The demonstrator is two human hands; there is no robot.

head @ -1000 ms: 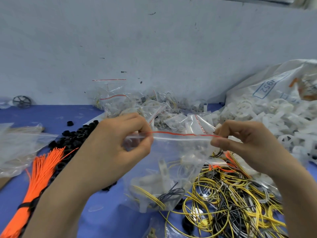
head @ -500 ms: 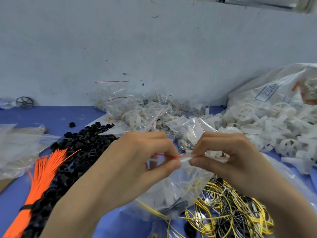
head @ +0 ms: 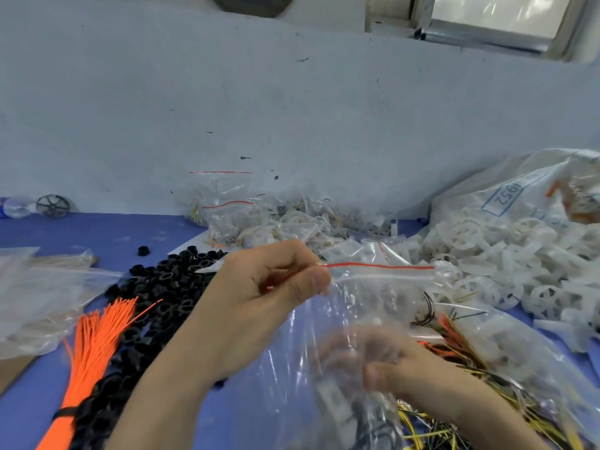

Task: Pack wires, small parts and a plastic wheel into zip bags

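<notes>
Both hands work the zip bag point(head: 367, 323): our left hand point(head: 259, 303) pinches its red-striped seal, our right hand point(head: 383, 362), blurred beneath the film, has dropped off the seal, grip unclear, so the bag above the table's near edge seems sealed.

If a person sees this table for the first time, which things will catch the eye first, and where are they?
In the centre, the left hand pinches the red-lined top of a clear zip bag, while the right hand shows blurred behind the plastic lower down. At lower left lies a bright orange wire bundle beside a heap of black rings. On the right, white wheels spill from a big sack.
</notes>
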